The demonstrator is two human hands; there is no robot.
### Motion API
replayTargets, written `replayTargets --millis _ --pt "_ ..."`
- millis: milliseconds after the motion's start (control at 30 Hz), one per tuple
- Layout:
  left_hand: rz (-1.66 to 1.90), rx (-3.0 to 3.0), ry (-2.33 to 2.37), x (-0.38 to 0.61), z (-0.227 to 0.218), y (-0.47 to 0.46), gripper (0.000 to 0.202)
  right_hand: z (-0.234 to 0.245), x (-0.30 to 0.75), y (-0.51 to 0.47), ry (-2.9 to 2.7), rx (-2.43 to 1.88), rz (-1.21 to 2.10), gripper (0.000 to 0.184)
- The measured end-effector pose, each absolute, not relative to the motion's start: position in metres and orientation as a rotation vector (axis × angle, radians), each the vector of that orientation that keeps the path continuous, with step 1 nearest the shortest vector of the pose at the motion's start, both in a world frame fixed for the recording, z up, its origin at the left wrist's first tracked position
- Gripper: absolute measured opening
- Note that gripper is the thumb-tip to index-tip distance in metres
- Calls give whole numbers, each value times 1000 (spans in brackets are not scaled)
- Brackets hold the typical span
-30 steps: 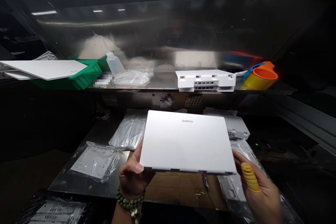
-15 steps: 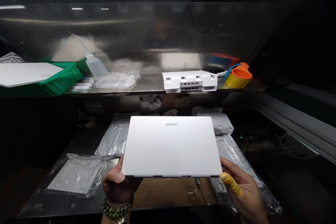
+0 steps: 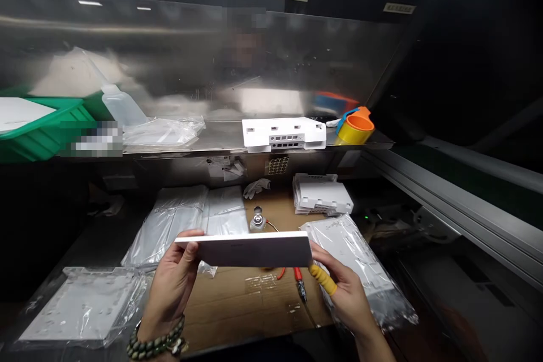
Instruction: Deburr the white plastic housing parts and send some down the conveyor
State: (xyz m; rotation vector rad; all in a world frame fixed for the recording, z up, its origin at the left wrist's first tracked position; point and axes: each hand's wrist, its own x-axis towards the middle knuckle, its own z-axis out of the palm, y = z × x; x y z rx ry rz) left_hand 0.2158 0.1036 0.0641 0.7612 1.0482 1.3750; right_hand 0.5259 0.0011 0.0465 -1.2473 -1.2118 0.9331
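Held edge-on above the cardboard mat, thin white panel pinched at both ends by left hand and right hand; looks light, stiff, slippery, best gripped by edges

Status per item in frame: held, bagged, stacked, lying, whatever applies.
white panel: held edge-on above the cardboard, one hand at each end
left hand: grips the panel's left end
right hand: grips its right end, yellow finger cot on
bagged plates: sealed, lying flat
white housings: stacked
tape rolls: on the shelf, tipped
green bin: on the shelf, holding a white sheet
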Motion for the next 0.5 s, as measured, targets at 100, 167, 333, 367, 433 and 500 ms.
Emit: replayTargets --millis 100,167,333,367,433,500 --pt "1499 964 935 219 59 99 31 38 530 5 -1289 -1290 839 30" --pt "1530 1136 859 221 59 95 24 35 533 6 -1306 -1323 818 32" --pt "1518 1303 827 221 66 88 15 36 539 7 -1350 -1391 833 35" --pt "1517 1324 834 221 68 87 14 36 539 7 -1348 -1403 842 36" --pt "1506 1361 845 221 72 85 12 35 539 8 -1339 -1422 856 38" --pt "1499 1382 845 221 74 83 11 33 538 8 -1345 -1428 861 38"
